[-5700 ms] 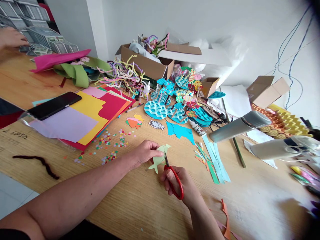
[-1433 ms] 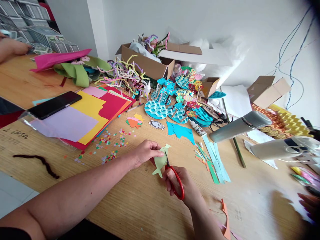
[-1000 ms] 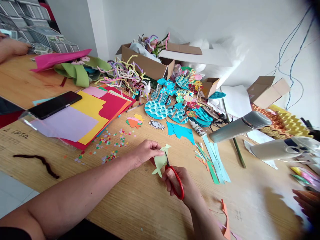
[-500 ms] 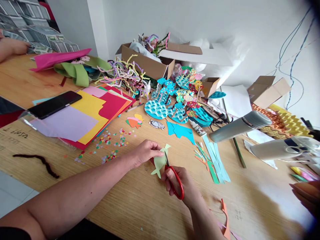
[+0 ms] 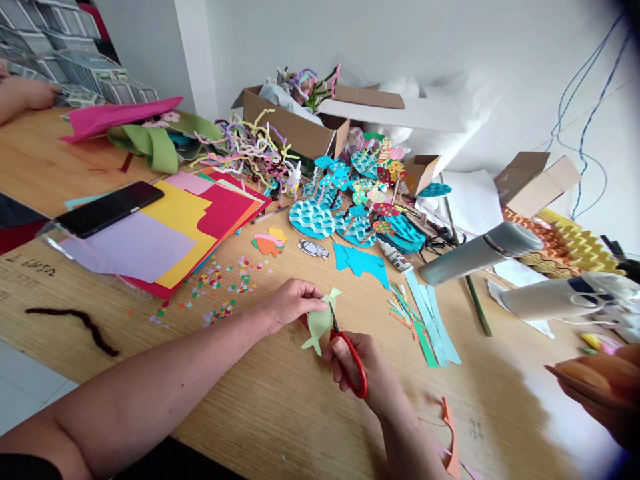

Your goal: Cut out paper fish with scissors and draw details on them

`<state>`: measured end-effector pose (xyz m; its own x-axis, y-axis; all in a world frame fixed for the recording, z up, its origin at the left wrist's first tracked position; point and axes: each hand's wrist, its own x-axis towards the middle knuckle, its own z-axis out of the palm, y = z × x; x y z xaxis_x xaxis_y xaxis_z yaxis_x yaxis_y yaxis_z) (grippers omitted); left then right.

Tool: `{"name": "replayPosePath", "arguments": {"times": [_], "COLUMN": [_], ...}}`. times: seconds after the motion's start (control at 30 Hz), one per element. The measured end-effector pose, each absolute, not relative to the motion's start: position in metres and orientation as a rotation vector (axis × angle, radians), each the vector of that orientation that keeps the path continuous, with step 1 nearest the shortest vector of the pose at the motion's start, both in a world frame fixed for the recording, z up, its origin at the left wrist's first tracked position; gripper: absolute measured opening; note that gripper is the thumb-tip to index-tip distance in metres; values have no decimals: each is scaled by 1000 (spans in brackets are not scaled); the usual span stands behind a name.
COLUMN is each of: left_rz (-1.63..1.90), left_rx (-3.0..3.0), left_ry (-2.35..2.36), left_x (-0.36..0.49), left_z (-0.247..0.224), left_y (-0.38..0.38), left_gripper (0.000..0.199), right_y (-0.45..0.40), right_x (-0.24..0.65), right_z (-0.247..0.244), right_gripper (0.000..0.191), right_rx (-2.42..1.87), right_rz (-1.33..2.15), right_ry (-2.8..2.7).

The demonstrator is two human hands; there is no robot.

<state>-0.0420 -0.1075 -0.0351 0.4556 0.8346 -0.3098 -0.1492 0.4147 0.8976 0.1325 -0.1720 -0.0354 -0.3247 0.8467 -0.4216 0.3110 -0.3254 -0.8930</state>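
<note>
A pale green paper cutout (image 5: 319, 324), shaped like a fish, is pinched at its upper edge by my left hand (image 5: 295, 308). My right hand (image 5: 359, 363) is closed round the red handles of a pair of scissors (image 5: 361, 373). Their dark blades lie along the right edge of the green paper; how far the blades are apart is too small to tell. Both hands are a little above the wooden table (image 5: 270, 407). Beyond them lie orange and yellow paper fish shapes (image 5: 269, 244), a small black-and-white drawn cutout (image 5: 313, 249) and blue paper (image 5: 361, 263).
Coloured paper sheets (image 5: 175, 227) and a black phone (image 5: 111, 208) lie at left, near scattered confetti (image 5: 220, 283). Pipe cleaners (image 5: 245, 150) and wavy blue crafts (image 5: 313, 219) stand behind. A grey flask (image 5: 480, 252) and paper strips (image 5: 434, 327) are at right. Another person's hand (image 5: 600, 383) shows far right.
The other person's hand at the far right has moved left, further into view. My hands, the scissors and the green paper are almost unmoved.
</note>
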Motion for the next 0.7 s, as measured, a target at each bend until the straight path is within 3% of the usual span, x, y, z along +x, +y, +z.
{"name": "replayPosePath", "arguments": {"times": [0.7], "left_rz": [687], "left_rx": [1012], "left_ry": [878], "left_x": [-44], "left_z": [-34], "left_y": [-107], "left_gripper": [22], "right_y": [-172], "right_x": [133], "right_z": [-37], "right_gripper": [57], "right_rx": [-1452], "right_rz": [1686], "right_ry": [-1539]}}
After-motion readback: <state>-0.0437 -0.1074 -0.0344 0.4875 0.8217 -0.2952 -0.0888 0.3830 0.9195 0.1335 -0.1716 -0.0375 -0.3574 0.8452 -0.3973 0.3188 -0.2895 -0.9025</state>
